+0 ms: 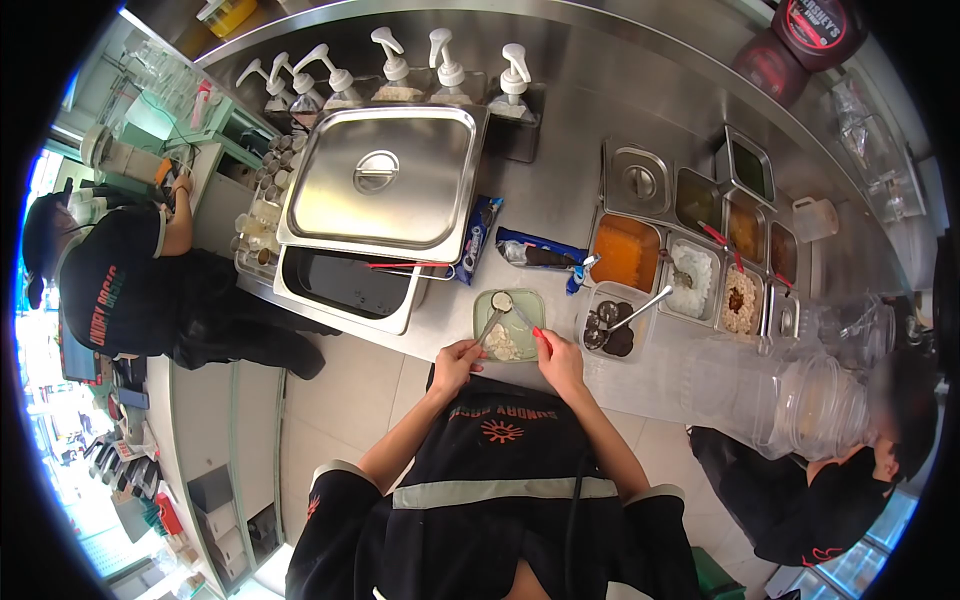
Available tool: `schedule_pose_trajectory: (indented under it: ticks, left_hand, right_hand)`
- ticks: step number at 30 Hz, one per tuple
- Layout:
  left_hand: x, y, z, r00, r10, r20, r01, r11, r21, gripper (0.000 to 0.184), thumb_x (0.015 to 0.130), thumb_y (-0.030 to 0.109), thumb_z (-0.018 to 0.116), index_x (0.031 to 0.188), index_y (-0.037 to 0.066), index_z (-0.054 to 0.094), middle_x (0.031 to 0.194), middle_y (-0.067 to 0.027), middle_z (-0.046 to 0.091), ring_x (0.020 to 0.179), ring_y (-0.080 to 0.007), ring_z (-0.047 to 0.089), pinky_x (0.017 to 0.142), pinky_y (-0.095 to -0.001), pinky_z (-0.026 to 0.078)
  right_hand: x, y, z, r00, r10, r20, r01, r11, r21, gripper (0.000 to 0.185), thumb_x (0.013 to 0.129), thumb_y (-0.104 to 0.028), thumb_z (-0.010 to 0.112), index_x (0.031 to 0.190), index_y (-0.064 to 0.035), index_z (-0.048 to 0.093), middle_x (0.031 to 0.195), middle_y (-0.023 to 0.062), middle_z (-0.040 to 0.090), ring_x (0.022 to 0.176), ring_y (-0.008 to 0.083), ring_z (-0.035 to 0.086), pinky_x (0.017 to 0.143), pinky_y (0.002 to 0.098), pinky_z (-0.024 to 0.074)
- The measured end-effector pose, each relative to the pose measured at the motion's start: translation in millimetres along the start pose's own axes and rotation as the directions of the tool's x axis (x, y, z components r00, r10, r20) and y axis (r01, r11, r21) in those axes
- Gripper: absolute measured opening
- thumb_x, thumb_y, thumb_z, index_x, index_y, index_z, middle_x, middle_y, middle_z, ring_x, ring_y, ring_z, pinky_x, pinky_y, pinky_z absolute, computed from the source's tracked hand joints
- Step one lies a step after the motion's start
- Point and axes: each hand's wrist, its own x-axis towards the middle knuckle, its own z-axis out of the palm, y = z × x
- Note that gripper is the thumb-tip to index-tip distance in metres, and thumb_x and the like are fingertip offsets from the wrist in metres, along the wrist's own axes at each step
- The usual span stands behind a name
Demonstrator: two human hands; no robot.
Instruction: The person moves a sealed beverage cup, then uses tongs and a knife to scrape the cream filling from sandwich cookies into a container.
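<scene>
My left hand (457, 366) is closed around the handle of a metal spoon (490, 325). Pale, creamy stuff fills the spoon's bowl, which is over a small green tray (536, 300). More of the pale lumps (502, 344) lie in the tray. In my right hand (559, 363) is a slim red-handled utensil (537, 331); its thin tip points at the spoon's bowl, and its exact kind is unclear. Just right of the tray, a clear container (588, 345) holds dark round cookies (620, 342) and another spoon (642, 306).
Blue cookie packets (540, 250) lie behind the tray. A lidded steel pan (420, 215) and several pump bottles (396, 75) stand at left. Topping pans (627, 250) and stacked plastic cups (790, 400) are at right. One person (130, 270) works at left, another (780, 490) at right.
</scene>
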Motion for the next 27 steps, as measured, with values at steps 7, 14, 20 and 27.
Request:
schedule_pose_trajectory:
  ticks: [7,14,20,27]
  left_hand:
    - [-13.1,11.1,-13.9,0.983,-0.131,0.13,0.129,0.991,0.026,0.022,0.085,0.018,0.054,0.1,0.002,0.059,0.078,-0.0011,0.061,0.055,-0.0044,0.049,0.042,-0.0168,0.033]
    - [-21.7,-0.2,-23.6,0.973,-0.158,0.168,0.162,0.987,-0.01,0.021,0.085,0.018,0.054,0.099,0.002,0.059,0.077,-0.0004,0.061,0.055,-0.0035,0.05,0.043,-0.0165,0.033]
    - [-19.7,-1.2,-23.2,0.975,-0.151,0.165,0.151,0.988,0.012,0.023,0.084,0.018,0.055,0.1,0.002,0.059,0.078,-0.0005,0.062,0.055,-0.0034,0.049,0.043,-0.0165,0.033]
    - [-18.8,1.3,-23.9,0.974,-0.165,0.154,0.159,0.986,0.051,0.023,0.085,0.018,0.054,0.101,0.002,0.059,0.079,-0.0007,0.062,0.054,-0.0032,0.049,0.043,-0.0165,0.033]
  right_hand:
    - [-12.6,2.1,-14.1,0.934,-0.349,0.078,0.357,0.893,-0.274,0.032,0.075,-0.014,0.06,0.107,-0.0141,0.059,0.067,0.0025,0.05,0.046,0.0208,0.053,0.041,0.0311,0.0426]
    - [-16.2,20.6,2.6,0.947,-0.319,-0.026,0.291,0.892,-0.347,0.035,0.074,-0.012,0.06,0.108,-0.0138,0.058,0.065,0.0015,0.046,0.044,0.0169,0.05,0.039,0.0288,0.0426]
    - [-22.0,15.3,-7.6,0.891,-0.444,0.09,0.447,0.831,-0.33,0.036,0.073,-0.012,0.059,0.109,-0.0137,0.058,0.063,0.0005,0.044,0.043,0.0143,0.049,0.038,0.0269,0.0421]
    - [-21.6,22.1,-3.6,0.888,-0.452,0.078,0.449,0.819,-0.357,0.034,0.074,-0.013,0.06,0.108,-0.011,0.058,0.063,-0.0001,0.044,0.043,0.0143,0.048,0.038,0.0271,0.0428]
